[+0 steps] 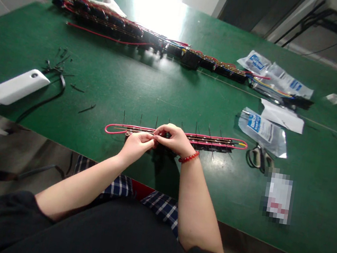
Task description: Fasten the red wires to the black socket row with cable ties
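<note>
On the green table in front of me lies a long narrow black assembly (207, 141), with a red cable (112, 125) looped along it and bent round at both ends. Thin black cable ties (196, 127) stick up along its far side. My left hand (136, 146) is closed at the near side, left of the assembly's middle, with thumb and finger pinched. Reaching over from the right, my right hand (175, 139) is closed too, its fingertips meeting the left ones. Whatever small thing they pinch is hidden between the fingers. A red bead bracelet (189, 157) circles my right wrist.
Several longer wired black assemblies (144, 34) stretch across the back. At the left are a white power strip (19, 86) and loose cable ties (87, 108). Clear plastic bags (264, 132), white paper (282, 116) and scissors (258, 158) lie to the right, beside a blurred packet (278, 198).
</note>
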A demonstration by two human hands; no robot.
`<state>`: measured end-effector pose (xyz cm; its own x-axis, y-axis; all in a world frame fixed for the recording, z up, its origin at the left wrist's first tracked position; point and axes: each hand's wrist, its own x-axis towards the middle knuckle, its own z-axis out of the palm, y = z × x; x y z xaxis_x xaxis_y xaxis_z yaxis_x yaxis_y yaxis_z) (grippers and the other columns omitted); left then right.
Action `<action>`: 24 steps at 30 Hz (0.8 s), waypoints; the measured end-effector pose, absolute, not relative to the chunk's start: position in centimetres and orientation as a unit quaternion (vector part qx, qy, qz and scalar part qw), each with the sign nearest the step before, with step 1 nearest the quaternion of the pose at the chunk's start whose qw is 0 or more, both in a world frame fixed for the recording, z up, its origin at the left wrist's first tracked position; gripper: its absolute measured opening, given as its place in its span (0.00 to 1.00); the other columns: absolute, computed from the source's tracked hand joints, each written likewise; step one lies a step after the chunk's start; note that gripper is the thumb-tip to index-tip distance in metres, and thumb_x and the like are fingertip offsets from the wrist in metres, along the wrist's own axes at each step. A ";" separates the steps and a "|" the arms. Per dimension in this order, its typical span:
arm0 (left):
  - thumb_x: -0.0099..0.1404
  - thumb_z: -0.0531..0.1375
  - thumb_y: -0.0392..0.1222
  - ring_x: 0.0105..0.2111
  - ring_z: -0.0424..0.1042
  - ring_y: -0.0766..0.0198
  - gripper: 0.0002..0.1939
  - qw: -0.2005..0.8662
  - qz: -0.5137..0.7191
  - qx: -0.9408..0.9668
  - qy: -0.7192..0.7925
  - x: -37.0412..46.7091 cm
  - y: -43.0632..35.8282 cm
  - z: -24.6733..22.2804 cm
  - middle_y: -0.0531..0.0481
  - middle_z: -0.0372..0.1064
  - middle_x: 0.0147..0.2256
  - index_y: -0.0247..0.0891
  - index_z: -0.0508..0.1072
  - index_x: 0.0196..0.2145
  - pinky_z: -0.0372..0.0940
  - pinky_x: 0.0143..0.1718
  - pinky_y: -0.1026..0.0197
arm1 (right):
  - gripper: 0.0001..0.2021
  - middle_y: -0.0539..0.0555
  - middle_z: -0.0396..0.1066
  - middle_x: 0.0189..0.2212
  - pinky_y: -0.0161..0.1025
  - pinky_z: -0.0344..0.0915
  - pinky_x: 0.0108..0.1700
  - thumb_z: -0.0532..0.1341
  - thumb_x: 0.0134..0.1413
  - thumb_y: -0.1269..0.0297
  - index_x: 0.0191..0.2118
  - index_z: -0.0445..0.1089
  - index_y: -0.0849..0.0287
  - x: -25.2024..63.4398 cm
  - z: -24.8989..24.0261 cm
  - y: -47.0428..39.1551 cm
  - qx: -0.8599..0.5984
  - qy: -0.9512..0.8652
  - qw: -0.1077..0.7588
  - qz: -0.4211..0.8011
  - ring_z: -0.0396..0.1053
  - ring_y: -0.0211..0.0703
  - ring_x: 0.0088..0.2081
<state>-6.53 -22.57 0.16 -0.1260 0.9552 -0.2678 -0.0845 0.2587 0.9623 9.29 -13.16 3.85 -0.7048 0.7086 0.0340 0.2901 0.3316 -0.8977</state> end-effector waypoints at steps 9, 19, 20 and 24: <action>0.62 0.63 0.48 0.34 0.78 0.61 0.11 0.474 0.499 0.421 0.590 -5.8 -23.3 0.3 0.50 0.79 0.33 0.38 0.79 0.36 0.71 0.38 0.61 | 0.03 0.51 0.76 0.31 0.37 0.65 0.40 0.67 0.53 0.64 0.33 0.77 0.57 9.3 3.5 -13.1 -0.329 -0.795 0.209 0.465 0.70 0.40 0.35; 0.66 0.61 0.46 0.36 0.79 0.60 0.09 0.383 0.504 0.460 0.623 -5.3 -24.1 -0.6 0.50 0.79 0.35 0.40 0.76 0.40 0.71 0.41 0.60 | 0.02 0.50 0.75 0.30 0.38 0.64 0.40 0.67 0.53 0.65 0.31 0.76 0.57 9.4 3.9 -13.2 -0.331 -0.805 0.205 0.448 0.69 0.40 0.35; 0.65 0.62 0.47 0.35 0.79 0.60 0.09 0.387 0.507 0.453 0.623 -5.3 -24.1 -0.6 0.50 0.79 0.35 0.40 0.76 0.40 0.71 0.41 0.60 | 0.02 0.50 0.75 0.30 0.38 0.64 0.40 0.67 0.53 0.65 0.31 0.76 0.57 9.4 3.9 -13.2 -0.332 -0.804 0.205 0.448 0.69 0.40 0.35; 0.65 0.62 0.48 0.35 0.80 0.60 0.10 0.399 0.510 0.440 0.622 -5.2 -24.1 -0.5 0.51 0.80 0.34 0.41 0.73 0.41 0.71 0.39 0.61 | 0.04 0.51 0.74 0.29 0.37 0.64 0.40 0.67 0.53 0.65 0.30 0.76 0.58 9.5 4.0 -13.2 -0.336 -0.797 0.206 0.458 0.69 0.40 0.35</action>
<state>-5.23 -24.13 -0.50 -0.2949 0.9543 -0.0482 0.1407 0.0933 0.9856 9.51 -13.21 4.02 -0.6892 0.7243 0.0201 0.3471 0.3543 -0.8683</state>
